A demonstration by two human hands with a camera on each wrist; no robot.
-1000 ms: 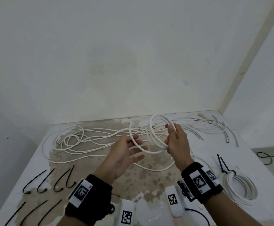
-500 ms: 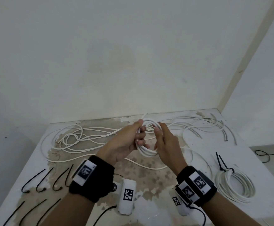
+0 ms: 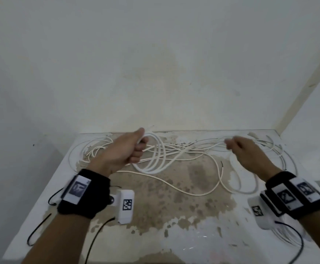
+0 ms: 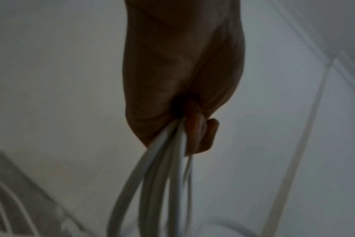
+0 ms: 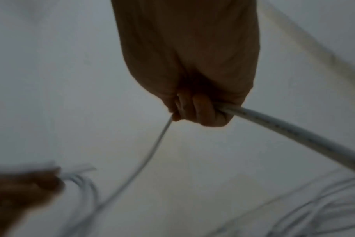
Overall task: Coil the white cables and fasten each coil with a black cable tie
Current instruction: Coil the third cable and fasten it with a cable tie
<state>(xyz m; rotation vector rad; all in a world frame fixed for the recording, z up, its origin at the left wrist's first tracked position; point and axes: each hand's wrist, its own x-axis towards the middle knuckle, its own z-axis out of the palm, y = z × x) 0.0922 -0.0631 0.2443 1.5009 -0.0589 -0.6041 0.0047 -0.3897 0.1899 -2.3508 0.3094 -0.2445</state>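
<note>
My left hand (image 3: 134, 149) grips a small coil of white cable (image 3: 155, 157) above the stained table (image 3: 174, 206); in the left wrist view the loops (image 4: 152, 184) hang down from its curled fingers (image 4: 201, 136). My right hand (image 3: 237, 147) is out to the right, fingers curled round the free run of the same cable (image 3: 203, 141). The right wrist view shows that cable (image 5: 294, 133) passing through my fist (image 5: 201, 110). Loose white cables (image 3: 90, 149) lie tangled along the back of the table. Black cable ties (image 3: 39, 227) show at the left edge.
The table stands in a corner, with walls behind and to the right. More loose cable (image 3: 279, 149) lies at the back right, and a slack loop (image 3: 193, 193) trails across the table's middle. The tied coil (image 3: 286, 237) at the right is mostly hidden under my right wrist.
My hands were together at the coil. Now the left hand holds the coil alone, and the right hand has slid far to the right along the cable, drawing it out.
</note>
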